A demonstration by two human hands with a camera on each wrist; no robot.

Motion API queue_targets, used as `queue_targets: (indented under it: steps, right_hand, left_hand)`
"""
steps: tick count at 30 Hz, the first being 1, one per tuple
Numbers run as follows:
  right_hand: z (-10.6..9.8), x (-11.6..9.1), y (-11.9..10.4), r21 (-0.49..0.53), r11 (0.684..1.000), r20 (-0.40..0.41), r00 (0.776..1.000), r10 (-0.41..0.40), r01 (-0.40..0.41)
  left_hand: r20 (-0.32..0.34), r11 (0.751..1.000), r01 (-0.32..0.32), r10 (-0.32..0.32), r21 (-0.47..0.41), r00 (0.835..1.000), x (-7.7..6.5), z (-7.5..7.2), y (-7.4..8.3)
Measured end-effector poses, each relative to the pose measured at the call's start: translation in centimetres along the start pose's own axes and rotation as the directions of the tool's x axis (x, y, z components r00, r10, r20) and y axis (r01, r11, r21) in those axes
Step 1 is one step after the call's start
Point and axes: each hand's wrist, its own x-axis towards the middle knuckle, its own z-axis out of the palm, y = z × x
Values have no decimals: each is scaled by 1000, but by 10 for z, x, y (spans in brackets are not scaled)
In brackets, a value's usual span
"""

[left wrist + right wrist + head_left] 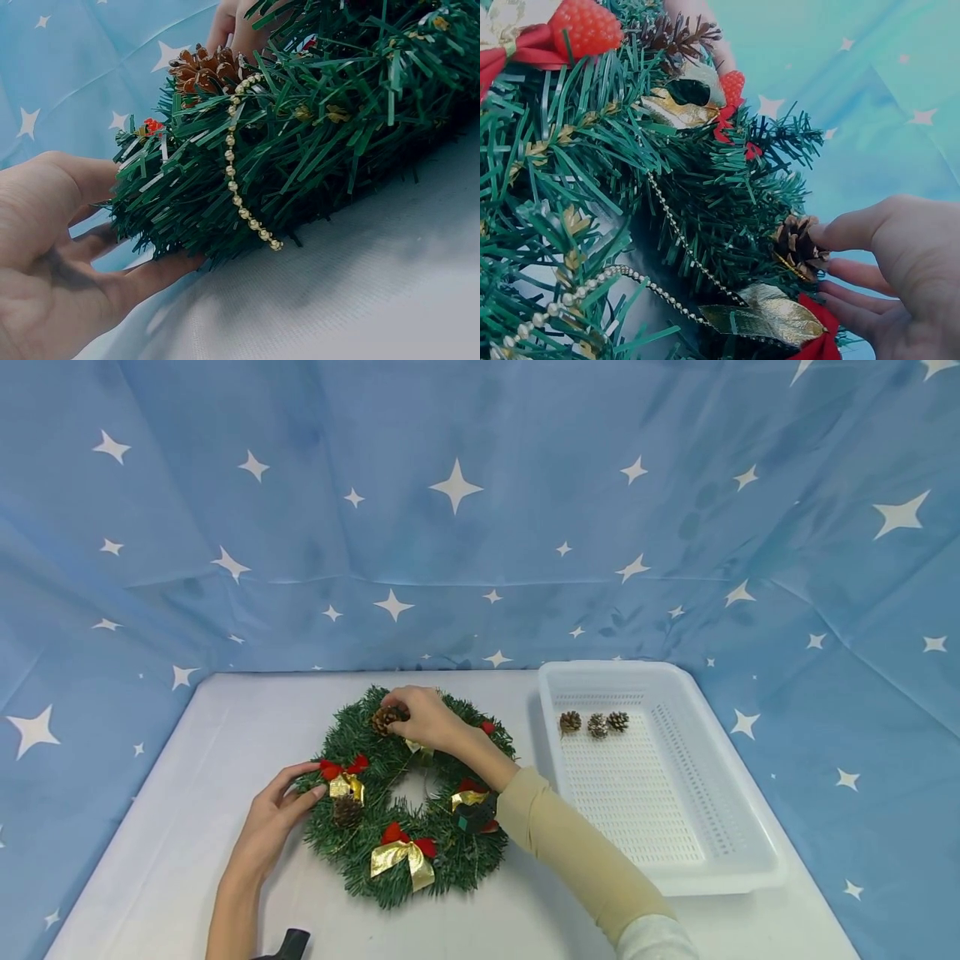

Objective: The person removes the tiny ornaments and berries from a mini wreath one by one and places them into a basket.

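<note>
A green Christmas wreath (360,860) lies on the white table, decorated with red-and-gold bows (403,857) and a gold bead string (231,176). My left hand (273,818) grips its left edge; in the left wrist view a finger reaches under the foliage. Near that hand a brown pine cone (347,811) sits beside a bow. My right hand (429,717) pinches another pine cone (799,247) between thumb and fingers against the wreath's far side. The right forearm covers part of the wreath's right side.
To the right stands a white plastic basket (738,827) with 3 pine cones (597,725) in its far left part. A blue star-patterned cloth (480,543) hangs behind and at both sides. A black object (292,943) shows at the bottom near the left wrist.
</note>
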Motion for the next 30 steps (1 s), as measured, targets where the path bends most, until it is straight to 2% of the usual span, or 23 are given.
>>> queue_targets:
  steps: [30]
  right_hand:
    - [7,8,0,-54,998,42,999,19,-17]
  left_hand:
    - [-4,1000,-17,17,-10,1000,0,0,-3]
